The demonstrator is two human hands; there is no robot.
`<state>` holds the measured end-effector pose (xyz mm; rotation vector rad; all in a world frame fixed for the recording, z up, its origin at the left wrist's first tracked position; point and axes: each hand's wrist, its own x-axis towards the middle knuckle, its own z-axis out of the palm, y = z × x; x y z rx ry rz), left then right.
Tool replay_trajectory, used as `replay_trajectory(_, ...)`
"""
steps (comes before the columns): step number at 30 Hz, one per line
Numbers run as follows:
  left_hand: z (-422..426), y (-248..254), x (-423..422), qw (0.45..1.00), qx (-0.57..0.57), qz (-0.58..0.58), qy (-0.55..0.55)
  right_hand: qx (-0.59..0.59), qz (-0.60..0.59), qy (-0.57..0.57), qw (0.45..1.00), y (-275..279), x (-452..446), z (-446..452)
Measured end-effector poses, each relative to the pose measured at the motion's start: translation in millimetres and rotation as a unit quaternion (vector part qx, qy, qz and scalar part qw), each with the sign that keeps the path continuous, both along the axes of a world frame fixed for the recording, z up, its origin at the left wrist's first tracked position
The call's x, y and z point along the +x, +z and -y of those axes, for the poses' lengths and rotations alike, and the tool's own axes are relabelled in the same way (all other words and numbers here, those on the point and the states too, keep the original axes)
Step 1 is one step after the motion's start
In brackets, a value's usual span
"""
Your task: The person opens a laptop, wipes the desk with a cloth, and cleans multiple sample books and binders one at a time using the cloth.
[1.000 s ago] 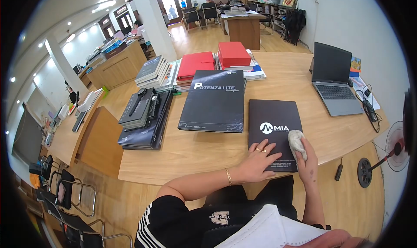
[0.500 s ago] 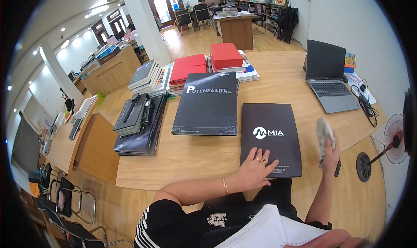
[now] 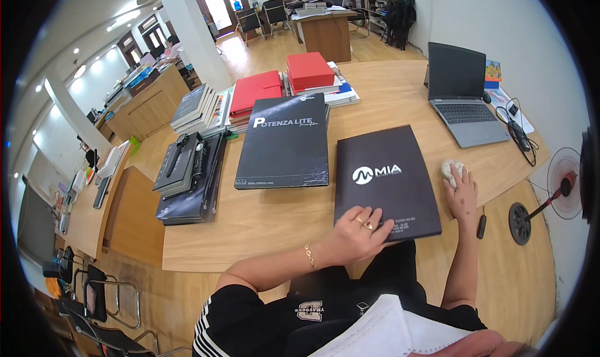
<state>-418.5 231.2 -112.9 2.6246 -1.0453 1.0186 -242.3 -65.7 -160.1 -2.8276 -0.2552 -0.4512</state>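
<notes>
A dark catalogue (image 3: 386,154) with a white MIA logo lies at the front edge of the desk, turned at a slight angle. My left hand (image 3: 361,235) is on its lower left part, fingers bent over the cover near the bottom edge; the thumb's underside is hidden. To the right of the catalogue, my right hand (image 3: 461,193) presses a crumpled pale cloth (image 3: 451,169) against the desktop, fingers over it. Left of the catalogue is a stack topped by a dark Potenza Lite book (image 3: 284,147).
Farther left are black sample books (image 3: 194,175) with dark devices on top. Red boxes (image 3: 309,70), a red binder (image 3: 256,91) and grey books (image 3: 195,107) line the back of the desk (image 3: 381,100). A laptop (image 3: 465,110) and cables (image 3: 517,135) are at right, beyond them a fan (image 3: 565,182).
The catalogue has rotated a little counter-clockwise under my left hand, whose fingers are now more bent. My right hand has lowered the cloth from the air onto the desk. The view has shifted slightly.
</notes>
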Motion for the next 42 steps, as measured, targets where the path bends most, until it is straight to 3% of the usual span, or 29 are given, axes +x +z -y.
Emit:
replay_trajectory(5,-5,25,5,0.995,-0.082,0.043,0.034,-0.051,0.047,0.103,0.992,-15,-7,-25)
replay_trajectory(11,-10,33,12,0.988,-0.138,0.049,0.048,0.078,-0.099,0.315,0.941,12,-59,-89)
replay_trajectory(17,-25,42,11,0.969,-0.220,0.072,0.084,-0.066,-0.019,0.235,0.969,19,-12,-85)
replay_trajectory(26,-36,47,5,0.943,-0.313,0.035,0.105,-0.050,0.011,0.097,0.994,-12,147,-103)
replay_trajectory(37,-36,43,13,0.938,-0.323,0.101,0.076,-0.052,-0.030,0.137,0.989,-4,200,-187)
replay_trajectory(42,-33,41,14,0.928,-0.352,0.095,0.075,0.003,-0.014,0.281,0.960,-12,186,-204)
